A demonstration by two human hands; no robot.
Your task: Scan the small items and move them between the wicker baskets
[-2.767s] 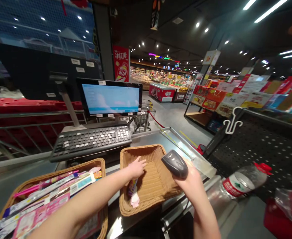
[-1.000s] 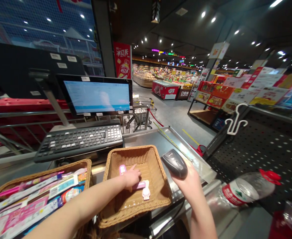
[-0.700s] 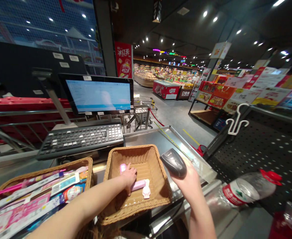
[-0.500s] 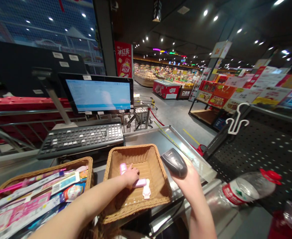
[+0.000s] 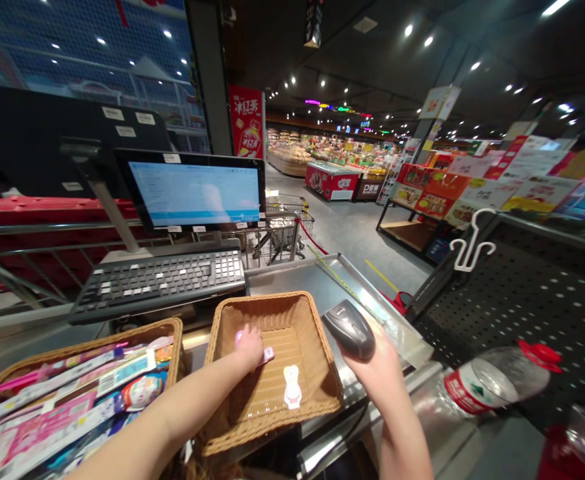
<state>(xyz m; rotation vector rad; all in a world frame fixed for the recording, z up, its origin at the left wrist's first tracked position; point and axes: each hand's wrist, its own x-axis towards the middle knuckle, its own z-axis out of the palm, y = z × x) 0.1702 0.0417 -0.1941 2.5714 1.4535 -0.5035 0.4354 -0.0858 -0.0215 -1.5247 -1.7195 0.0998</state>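
Note:
My left hand [image 5: 249, 348] reaches into the right wicker basket [image 5: 317, 337] and lies over a small pink packet [image 5: 266, 354], fingers curled down on it. A small white and pink item [image 5: 291, 386] lies apart on the basket floor, to the right of the hand. My right hand [image 5: 378, 365] is closed round the handle of a dark grey barcode scanner [image 5: 350, 328], held just right of the basket with its head tilted toward the basket.
A left wicker basket [image 5: 167, 328] holds several pink and blue packaged goods [image 5: 67, 407]. Behind stand a black keyboard [image 5: 158, 283] and a lit till screen [image 5: 195, 193]. A plastic water bottle [image 5: 495, 379] lies at the right, beside a black perforated panel [image 5: 522, 300].
My left hand has drawn back toward the basket's left rear with the pink packet under it. The white and pink item stays on the basket floor. The scanner hand has barely moved.

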